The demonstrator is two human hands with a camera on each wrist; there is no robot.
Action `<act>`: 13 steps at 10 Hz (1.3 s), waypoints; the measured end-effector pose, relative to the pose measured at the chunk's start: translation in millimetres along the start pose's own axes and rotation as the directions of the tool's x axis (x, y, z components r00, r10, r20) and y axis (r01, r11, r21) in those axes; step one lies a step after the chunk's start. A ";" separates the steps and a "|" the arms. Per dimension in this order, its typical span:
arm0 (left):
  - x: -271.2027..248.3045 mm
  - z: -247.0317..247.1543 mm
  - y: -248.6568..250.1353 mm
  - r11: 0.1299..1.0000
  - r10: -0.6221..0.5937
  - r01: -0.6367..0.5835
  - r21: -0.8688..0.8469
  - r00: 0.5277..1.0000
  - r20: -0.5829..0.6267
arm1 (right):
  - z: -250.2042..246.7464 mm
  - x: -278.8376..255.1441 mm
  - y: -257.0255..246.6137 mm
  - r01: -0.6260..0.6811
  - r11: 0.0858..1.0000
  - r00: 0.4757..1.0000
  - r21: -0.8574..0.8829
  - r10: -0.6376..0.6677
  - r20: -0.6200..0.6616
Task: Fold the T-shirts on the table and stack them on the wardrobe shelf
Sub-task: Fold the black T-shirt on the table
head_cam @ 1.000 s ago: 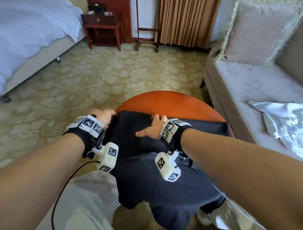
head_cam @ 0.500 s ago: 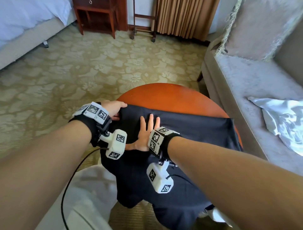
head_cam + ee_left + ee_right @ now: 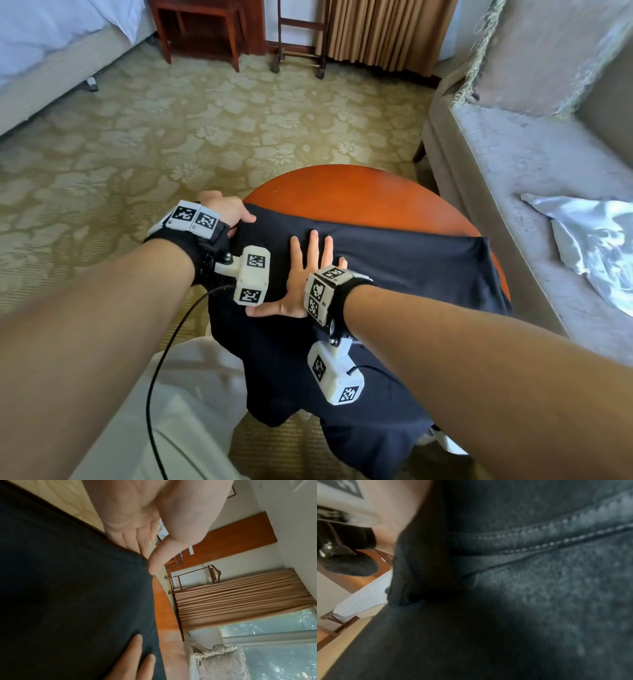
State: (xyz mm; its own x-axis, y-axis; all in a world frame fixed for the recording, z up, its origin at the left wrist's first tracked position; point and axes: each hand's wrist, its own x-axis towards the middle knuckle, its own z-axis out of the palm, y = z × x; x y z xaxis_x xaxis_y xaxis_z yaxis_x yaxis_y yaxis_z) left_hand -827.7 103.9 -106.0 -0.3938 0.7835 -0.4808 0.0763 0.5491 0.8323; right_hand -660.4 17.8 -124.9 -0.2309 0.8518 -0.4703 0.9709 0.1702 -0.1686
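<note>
The dark T-shirt drapes over the near edge of the round tabletop — soft, light, sure to slump. My right hand presses it flat, fingers spread; beyond, my left hand pinches its far-left edge — the place to lift from.

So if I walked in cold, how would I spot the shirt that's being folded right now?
Find the round orange-brown wooden table beside the grey sofa. The dark navy cotton T-shirt is draped over its near half, hanging off the edge, with the right hand flat on it and the left hand at its corner. The only other cloth, crumpled on the sofa, is white.
</note>
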 end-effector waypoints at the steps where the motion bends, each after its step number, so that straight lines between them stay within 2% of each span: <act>1: -22.8 -5.4 -6.7 0.986 0.065 -0.072 -0.151 0.997 -0.052 | 2.7 0.0 -1.6 -0.010 1.000 1.000 -0.007 0.010 -0.017; 2: -39.6 -17.4 -9.0 0.989 0.148 -0.149 -0.003 0.987 -0.068 | 0.6 -0.8 -2.3 -0.026 1.000 0.999 0.005 0.026 -0.019; 3: -59.3 -36.5 -13.9 0.928 0.206 -0.207 0.311 0.978 0.036 | -5.4 -2.8 -2.6 -0.062 0.995 0.997 0.073 0.065 -0.037; 4: -77.9 -41.1 -26.3 0.833 0.198 -0.261 0.488 0.964 0.177 | -12.9 -7.1 0.7 -0.132 0.977 0.987 0.168 0.146 -0.074; 5: -90.4 -41.5 -36.2 0.702 0.153 -0.306 0.643 0.947 0.283 | -22.5 -16.9 12.8 -0.197 0.963 0.975 0.182 0.212 -0.067; 6: -96.7 -41.6 -39.7 0.514 0.121 -0.290 0.808 0.956 0.266 | -24.9 -27.4 36.2 -0.271 0.955 0.962 0.117 0.274 -0.011; 7: -105.1 -36.4 -34.1 0.448 0.131 -0.273 0.851 0.962 0.240 | -27.7 -40.1 60.1 -0.367 0.927 0.930 0.082 0.367 0.024; 8: -109.9 -21.4 -23.8 0.408 0.286 -0.317 0.856 0.935 0.210 | -43.1 -59.5 78.9 -0.374 0.924 0.925 0.078 0.377 -0.036; 9: -105.3 0.3 -22.1 0.401 0.382 -0.397 0.826 0.892 0.243 | -55.7 -63.7 105.3 -0.432 0.897 0.888 0.094 0.441 -0.131; 10: -94.5 20.6 -25.3 0.308 0.351 -0.431 0.848 0.880 0.320 | -59.3 -55.5 141.0 -0.526 0.848 0.840 0.067 0.531 -0.113; 11: -76.1 30.0 -30.8 0.276 0.238 -0.385 0.880 0.915 0.326 | -58.5 -52.0 176.0 -0.568 0.819 0.817 0.081 0.573 -0.060; 12: -50.0 28.9 -38.3 0.323 0.119 -0.335 0.885 0.942 0.314 | -48.7 -40.9 201.5 -0.544 0.837 0.838 0.054 0.545 -0.005; 13: -34.4 29.0 -37.0 0.350 0.093 -0.333 0.875 0.942 0.321 | -46.2 -24.6 211.4 -0.517 0.854 0.854 0.059 0.520 -0.028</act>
State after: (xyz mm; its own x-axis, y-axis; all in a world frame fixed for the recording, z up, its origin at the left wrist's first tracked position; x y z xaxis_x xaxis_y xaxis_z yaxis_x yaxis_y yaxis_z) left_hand -790.4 65.0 -128.3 -0.0698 0.8831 -0.4639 0.9598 0.1863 0.2102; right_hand -446.6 55.8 -109.0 0.3091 0.8298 -0.4646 0.9445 -0.3250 0.0480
